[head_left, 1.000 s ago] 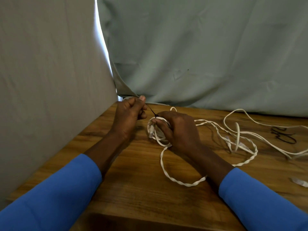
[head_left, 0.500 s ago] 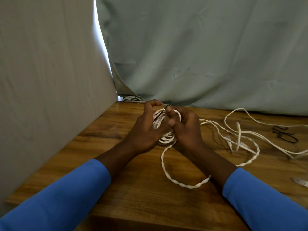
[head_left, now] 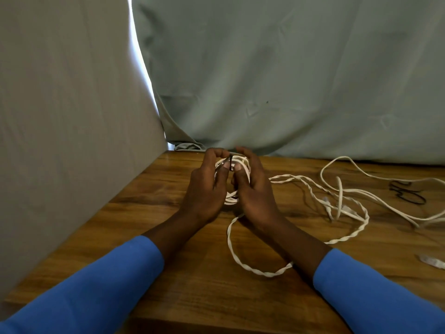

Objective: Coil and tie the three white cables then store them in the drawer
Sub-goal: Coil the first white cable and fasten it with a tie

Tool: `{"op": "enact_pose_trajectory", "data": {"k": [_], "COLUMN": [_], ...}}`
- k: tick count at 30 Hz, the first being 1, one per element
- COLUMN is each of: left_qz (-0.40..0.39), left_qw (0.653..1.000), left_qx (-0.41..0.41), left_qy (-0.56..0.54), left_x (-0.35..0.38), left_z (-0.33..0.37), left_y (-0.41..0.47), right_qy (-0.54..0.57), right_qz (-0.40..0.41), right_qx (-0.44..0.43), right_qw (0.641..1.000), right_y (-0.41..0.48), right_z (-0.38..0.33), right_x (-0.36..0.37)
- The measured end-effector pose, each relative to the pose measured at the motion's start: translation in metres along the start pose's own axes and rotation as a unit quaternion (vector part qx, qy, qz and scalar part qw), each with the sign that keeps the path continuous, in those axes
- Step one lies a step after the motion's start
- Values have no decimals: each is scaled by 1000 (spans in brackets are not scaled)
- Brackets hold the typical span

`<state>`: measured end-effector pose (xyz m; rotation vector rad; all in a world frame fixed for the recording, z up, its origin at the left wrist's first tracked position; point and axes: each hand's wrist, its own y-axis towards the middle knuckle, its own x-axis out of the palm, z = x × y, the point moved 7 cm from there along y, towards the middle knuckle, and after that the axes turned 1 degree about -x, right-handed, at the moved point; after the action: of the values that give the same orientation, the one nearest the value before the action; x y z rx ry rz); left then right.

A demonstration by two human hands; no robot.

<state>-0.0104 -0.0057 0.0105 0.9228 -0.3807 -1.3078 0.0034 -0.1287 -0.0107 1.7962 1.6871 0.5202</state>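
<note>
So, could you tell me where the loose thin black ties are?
In the head view, the thin black ties lie on the wooden table at far right, between strands of the loose white cables.

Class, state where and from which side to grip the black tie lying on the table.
From above, probably: pinch a looped end of the black tie. It lies flat and thin on the table, leaving its sides nothing to grip.
</note>
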Motion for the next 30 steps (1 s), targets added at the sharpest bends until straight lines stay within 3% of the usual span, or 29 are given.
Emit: {"op": "enact_pose_trajectory", "data": {"k": [3, 5, 9, 13, 16, 30], "left_qz": [-5, -11, -21, -28, -36, -55], "left_qw": [1000, 1000, 1000, 999, 998, 996], "left_qx": [5, 18, 3, -25, -49, 5], "left_qy": [6, 13, 10, -8, -29, 74], "left_x": [0, 0, 2, 4, 6, -19], "left_z": [-3, -3, -7, -8, -10, -5], "left_y": [2, 1, -1, -1, -2, 13], "right_qy": [-262, -346, -206, -37, 25, -111], "right_qz": [10, 6, -55, -24, 13, -10], "right_qx": [-80, -129, -99, -34, -14, -37], "right_qw": [962, 929, 972, 998, 1000, 993], "right_y": [5, 5, 4, 4, 7, 13], "right_z": [-11, -22, -22, -14, -10, -7], "right_x": [-10, -12, -6, -9, -12, -16]}}
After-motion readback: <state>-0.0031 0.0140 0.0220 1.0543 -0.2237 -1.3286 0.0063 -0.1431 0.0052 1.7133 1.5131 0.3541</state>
